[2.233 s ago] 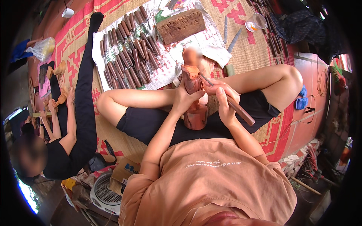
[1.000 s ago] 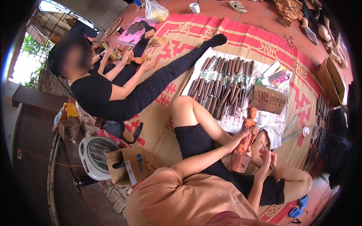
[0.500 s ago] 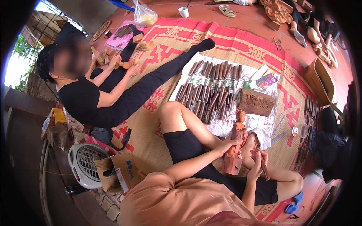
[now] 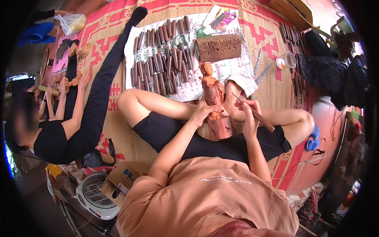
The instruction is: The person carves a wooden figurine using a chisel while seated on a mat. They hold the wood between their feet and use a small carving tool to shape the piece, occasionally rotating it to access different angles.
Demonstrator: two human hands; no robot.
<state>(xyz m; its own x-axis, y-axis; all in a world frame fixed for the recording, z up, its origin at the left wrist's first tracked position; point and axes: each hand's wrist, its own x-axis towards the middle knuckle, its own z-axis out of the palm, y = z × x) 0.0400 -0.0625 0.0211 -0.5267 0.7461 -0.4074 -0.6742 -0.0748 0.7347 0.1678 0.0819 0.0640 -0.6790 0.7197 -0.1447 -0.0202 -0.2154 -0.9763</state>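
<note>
A reddish carved wooden figurine (image 4: 213, 93) stands upright on its blocky base between my bent legs. My left hand (image 4: 205, 111) is wrapped round its lower part, above the base. In my right hand (image 4: 250, 111) is a carving chisel (image 4: 263, 120) with a brown wooden handle; its thin blade points up and left toward the figurine, apart from it. Beyond the figurine, a rough brown block (image 4: 219, 48) and rows of wood-handled chisels (image 4: 160, 59) lie on a white printed sack (image 4: 189, 94). A white cloth (image 4: 243, 84) lies beside my foot.
At the left a co-worker in black (image 4: 53, 136) holds a wooden piece, one leg stretched along the mat (image 4: 103, 37). A clear plastic cup (image 4: 286, 61) and more tools (image 4: 297, 85) are at the right. A grey fan (image 4: 96, 193) and a cardboard box (image 4: 119, 183) sit lower left.
The view has swung right and down, so the scene sits farther left and higher. My left hand still grips the figurine and my right hand the chisel.
</note>
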